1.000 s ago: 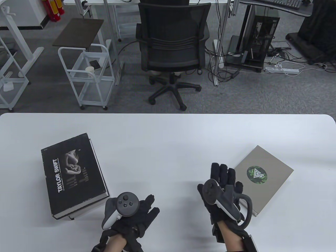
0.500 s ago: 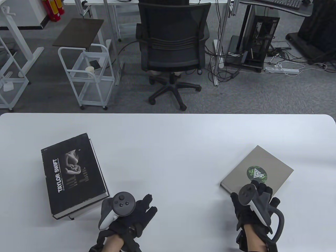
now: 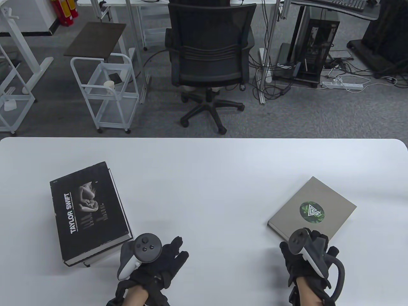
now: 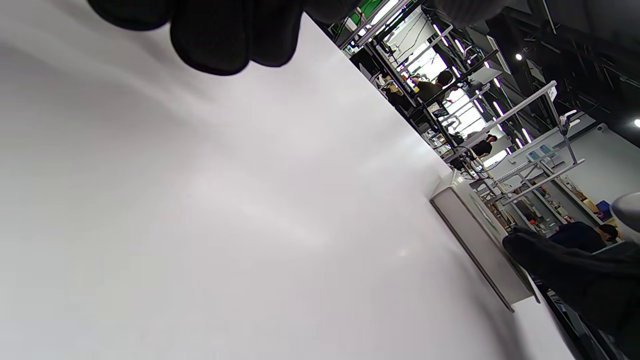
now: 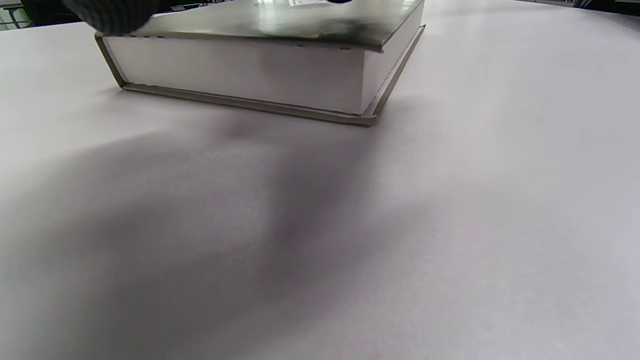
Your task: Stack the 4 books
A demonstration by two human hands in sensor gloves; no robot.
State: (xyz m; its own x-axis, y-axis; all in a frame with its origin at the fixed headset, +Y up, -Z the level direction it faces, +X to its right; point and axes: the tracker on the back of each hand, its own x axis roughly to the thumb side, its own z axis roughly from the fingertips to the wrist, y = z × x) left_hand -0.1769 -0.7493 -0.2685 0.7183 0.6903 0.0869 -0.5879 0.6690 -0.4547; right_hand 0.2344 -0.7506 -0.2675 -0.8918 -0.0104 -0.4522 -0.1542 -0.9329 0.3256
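A thick black "Taylor Swift" book point(image 3: 89, 210) lies at the table's left on top of another book, whose corner point(image 3: 90, 263) pokes out below it. A grey book with a round green emblem point(image 3: 314, 207) lies flat at the right. It also shows in the right wrist view point(image 5: 260, 65) and the left wrist view point(image 4: 480, 250). My right hand point(image 3: 314, 239) lies at the grey book's near edge, with fingertips point(image 5: 110, 15) on its cover. My left hand point(image 3: 177, 251) lies empty with its fingers spread, right of the black book's near corner.
The white table point(image 3: 204, 165) stretches between the two books. Beyond its far edge stand a black office chair point(image 3: 208, 54) and a white wire cart point(image 3: 105, 89).
My right hand has moved right, from the grey book's left corner to its near edge, then drawn back a little. My left hand has slid slightly toward me.
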